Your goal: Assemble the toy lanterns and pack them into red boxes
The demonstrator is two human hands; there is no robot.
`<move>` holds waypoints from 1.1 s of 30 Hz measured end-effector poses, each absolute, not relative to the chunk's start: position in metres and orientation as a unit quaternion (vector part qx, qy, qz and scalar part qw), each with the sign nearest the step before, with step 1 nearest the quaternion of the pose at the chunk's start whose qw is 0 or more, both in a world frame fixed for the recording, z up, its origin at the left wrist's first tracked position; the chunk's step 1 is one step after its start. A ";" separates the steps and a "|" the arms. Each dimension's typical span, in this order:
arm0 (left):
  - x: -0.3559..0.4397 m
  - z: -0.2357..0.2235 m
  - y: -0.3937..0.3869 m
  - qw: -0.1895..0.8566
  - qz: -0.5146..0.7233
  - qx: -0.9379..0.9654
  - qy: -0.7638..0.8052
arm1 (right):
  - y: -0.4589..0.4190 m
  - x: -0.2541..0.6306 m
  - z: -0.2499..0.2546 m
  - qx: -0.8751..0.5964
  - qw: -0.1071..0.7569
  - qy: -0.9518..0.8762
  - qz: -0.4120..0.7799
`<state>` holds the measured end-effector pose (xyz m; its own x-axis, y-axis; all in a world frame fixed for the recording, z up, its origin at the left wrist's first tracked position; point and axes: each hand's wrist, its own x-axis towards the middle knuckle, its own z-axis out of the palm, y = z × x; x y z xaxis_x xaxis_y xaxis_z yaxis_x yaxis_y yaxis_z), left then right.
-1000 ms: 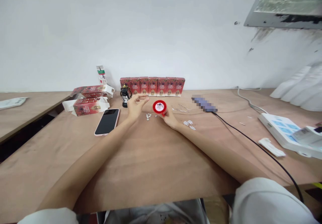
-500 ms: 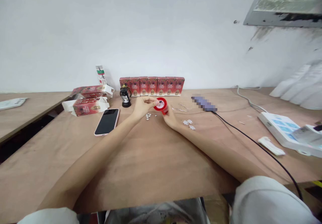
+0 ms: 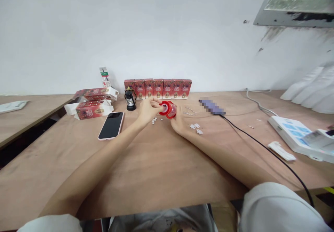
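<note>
Our small red piece [image 3: 169, 110], tipped over at the middle of the frame
We see a glossy red rim at its left end, turned partly toward us around a paler middle; to the right the body looks see-through and pinkish, with more red beyond, and we hold it well off upright, its outer edges partly covered

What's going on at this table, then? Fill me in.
The right hand holds a red lantern-shaped item tilted above the table, and the left hand is at its round end. Small pale discs lie just below. A black lantern stands to the left, in front of a row of red boxes.
</note>
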<state>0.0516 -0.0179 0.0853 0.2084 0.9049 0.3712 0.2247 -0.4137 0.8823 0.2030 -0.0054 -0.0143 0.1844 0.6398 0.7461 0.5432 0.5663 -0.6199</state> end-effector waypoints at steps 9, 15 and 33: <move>0.048 0.092 -0.022 0.348 0.435 0.701 0.445 | -0.011 0.201 -0.011 -0.469 0.595 -0.652 0.013; 0.046 0.095 -0.024 0.358 0.421 0.704 0.446 | -0.009 0.201 -0.013 -0.453 0.606 -0.653 0.045; 0.040 0.092 -0.015 0.003 0.272 0.932 0.241 | -0.002 0.200 -0.018 -0.401 0.607 -0.631 0.271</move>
